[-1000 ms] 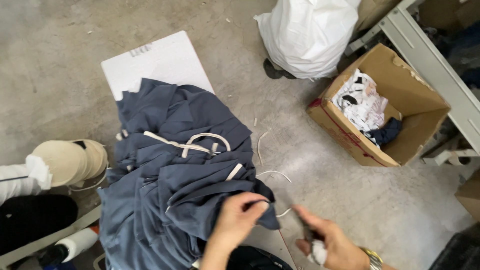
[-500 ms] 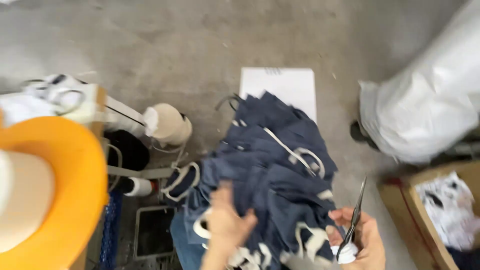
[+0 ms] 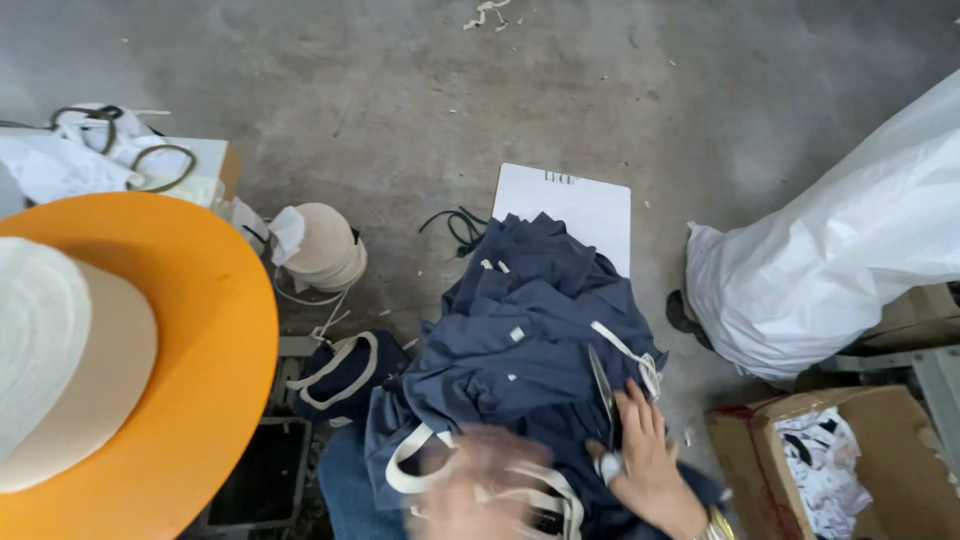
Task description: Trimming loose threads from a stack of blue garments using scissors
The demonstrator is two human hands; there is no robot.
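A heap of dark blue garments (image 3: 530, 340) with cream drawstrings lies on a white board (image 3: 585, 205) on the concrete floor. My right hand (image 3: 645, 455) rests on the heap's right side and holds a pair of scissors (image 3: 602, 385), blades pointing up. A finger of that hand has white wrapping on it. My left hand (image 3: 470, 485) is a motion-blurred shape at the bottom centre, over the cream straps of the garments. Whether it grips a strap is not clear.
A large orange disc holding a cream thread cone (image 3: 110, 360) fills the left. A smaller cream spool (image 3: 325, 245) stands beside it. A white sack (image 3: 840, 260) sits at the right, above a cardboard box (image 3: 740, 450) of fabric scraps.
The view has swung left, from the box and sack to the orange disc. My right hand has come to rest on the heap with the scissors. My left hand has dropped lower.
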